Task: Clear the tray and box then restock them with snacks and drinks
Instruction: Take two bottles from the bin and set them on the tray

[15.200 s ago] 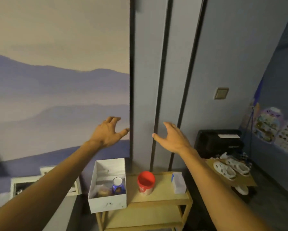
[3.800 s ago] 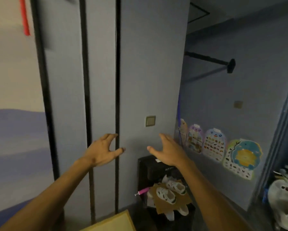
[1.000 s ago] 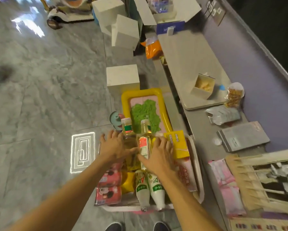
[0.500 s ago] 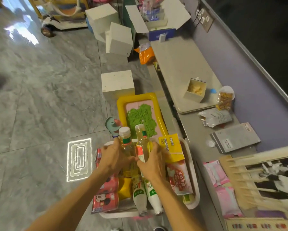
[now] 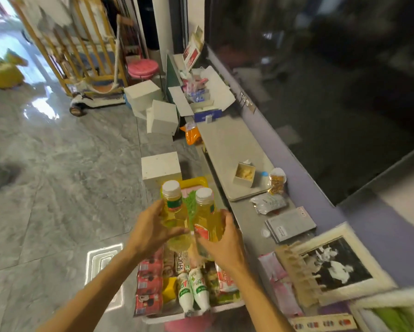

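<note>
Person's got both hands up over the white plastic tray on the grey marble floor, each wrapped round a drink. Left hand grips a clear plastic bottle of yellow drink w/ white cap and green label, fingers curled round the body. Right hand grips a 2nd clear yellow-drink bottle w/ white cap and red label, thumb across the front. Both bottles upright-ish, side by side, nearly touching, held above the tray's far end.

Tray itself is packed: red cartoon-mouse snack packs stacked along the left side, two white squeeze bottles w/ green print lying flat in the middle, caps toward the camera, some wrapped snack bars just behind them, and a red-white snack bag on the right. Can't read most labels, too blurry.

Behind the bottles there's a yellow-rimmed tray w/ something green in it, mostly hidden by the bottles, and a white cube box just beyond that. On the right, a low grey surface runs along the purple wall, w/ a small open cardboard box, a silver foil pouch and a grey booklet on or near it. A white-framed b&w picture lies flat near the right hand's wrist side.
</note>
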Available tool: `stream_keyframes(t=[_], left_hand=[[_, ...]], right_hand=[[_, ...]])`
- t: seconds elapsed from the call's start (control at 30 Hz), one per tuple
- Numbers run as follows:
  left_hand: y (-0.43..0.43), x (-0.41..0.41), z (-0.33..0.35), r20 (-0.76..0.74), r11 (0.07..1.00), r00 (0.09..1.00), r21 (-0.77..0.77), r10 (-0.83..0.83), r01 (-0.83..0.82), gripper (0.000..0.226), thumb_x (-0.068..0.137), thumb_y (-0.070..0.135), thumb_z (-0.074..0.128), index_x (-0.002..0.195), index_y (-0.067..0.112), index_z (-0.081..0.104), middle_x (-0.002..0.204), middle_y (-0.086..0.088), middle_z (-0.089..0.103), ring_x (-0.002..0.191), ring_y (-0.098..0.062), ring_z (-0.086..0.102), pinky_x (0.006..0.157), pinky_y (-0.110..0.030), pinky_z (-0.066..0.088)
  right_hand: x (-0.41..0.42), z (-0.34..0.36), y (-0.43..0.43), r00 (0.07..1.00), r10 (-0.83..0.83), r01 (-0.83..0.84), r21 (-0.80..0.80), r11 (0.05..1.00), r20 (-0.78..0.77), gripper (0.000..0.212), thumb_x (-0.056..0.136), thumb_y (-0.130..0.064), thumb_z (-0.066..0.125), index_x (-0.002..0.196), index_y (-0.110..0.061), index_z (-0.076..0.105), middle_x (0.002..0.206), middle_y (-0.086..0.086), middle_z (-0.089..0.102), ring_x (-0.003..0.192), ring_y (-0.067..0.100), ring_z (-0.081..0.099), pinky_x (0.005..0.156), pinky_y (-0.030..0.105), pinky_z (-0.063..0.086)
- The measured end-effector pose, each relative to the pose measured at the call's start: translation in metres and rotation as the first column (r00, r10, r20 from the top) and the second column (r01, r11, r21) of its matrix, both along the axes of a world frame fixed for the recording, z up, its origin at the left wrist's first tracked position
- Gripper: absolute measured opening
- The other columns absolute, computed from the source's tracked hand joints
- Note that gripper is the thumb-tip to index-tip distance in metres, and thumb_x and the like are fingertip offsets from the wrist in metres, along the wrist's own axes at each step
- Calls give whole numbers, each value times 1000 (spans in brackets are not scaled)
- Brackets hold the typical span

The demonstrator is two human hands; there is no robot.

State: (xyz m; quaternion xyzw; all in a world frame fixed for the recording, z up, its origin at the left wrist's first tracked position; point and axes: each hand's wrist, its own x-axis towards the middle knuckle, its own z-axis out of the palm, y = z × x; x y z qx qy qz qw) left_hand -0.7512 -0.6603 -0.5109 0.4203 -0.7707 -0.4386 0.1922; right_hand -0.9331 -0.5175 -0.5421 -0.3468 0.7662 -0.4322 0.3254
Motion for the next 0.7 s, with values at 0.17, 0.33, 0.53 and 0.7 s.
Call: stream_keyframes(t=[0.17,0.33,0.53,0.7], left_hand=[[20,-19,109,-46,993,998,-113,-39,34,88,55,75,89,128,36,62,116,18,71,104,-2,68,85,-30,57],[57,-40,202,-68,969,989,-221,-129,111,87,54,65,92,130,34,63,116,19,71,102,5,66,80,-17,51],[115,-66,278,-99,886,926,-343,-365,313,86,57,67,94,131,36,61,119,17,71,105,-6,67,91,-36,58],[209,-87,320,-106,769,805,-390,-584,506,75,62,49,98,125,38,58,109,21,67,94,2,63,79,-14,50]], right_hand=[[-31,107,36,997,-78,75,-140,987,-18,78,76,-38,98,134,-43,45,115,-23,68,101,-14,65,79,10,53],[-43,205,92,985,-159,136,-251,958,-74,81,75,-40,98,134,-47,44,116,-24,67,103,-13,66,78,9,54],[-29,292,191,924,-354,293,-325,899,-144,70,77,-39,97,131,-47,53,116,-27,69,105,-11,66,75,6,52],[8,330,306,796,-585,496,-387,777,-154,67,78,-41,95,131,-39,55,114,-26,69,102,-14,65,74,6,52]])
